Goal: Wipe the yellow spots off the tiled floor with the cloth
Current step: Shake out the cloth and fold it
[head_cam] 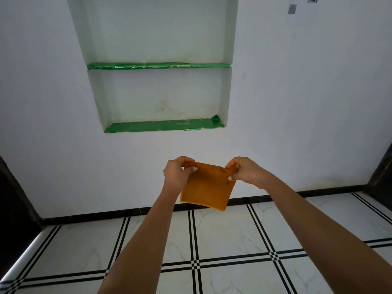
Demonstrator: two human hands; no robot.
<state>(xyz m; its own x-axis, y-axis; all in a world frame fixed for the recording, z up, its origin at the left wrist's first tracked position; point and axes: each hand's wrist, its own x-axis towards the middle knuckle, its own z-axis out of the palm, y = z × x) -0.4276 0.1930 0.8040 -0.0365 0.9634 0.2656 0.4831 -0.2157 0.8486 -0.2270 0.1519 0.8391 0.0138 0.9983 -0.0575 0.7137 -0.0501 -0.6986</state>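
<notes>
An orange folded cloth [206,188] hangs in the air in front of me, held up by its top edge. My left hand [177,174] pinches its upper left corner, and my right hand [244,171] pinches its upper right corner. The cloth has a small dark mark near its right side. Below lies the tiled floor [229,234], white marble-look tiles with black double lines. No yellow spots show on the visible part of the floor.
A white wall faces me with a recessed niche holding two green-lined shelves [158,65]. A black skirting strip [106,215] runs along the wall's base. Dark doorways or frames stand at the far left [14,209] and far right [381,172].
</notes>
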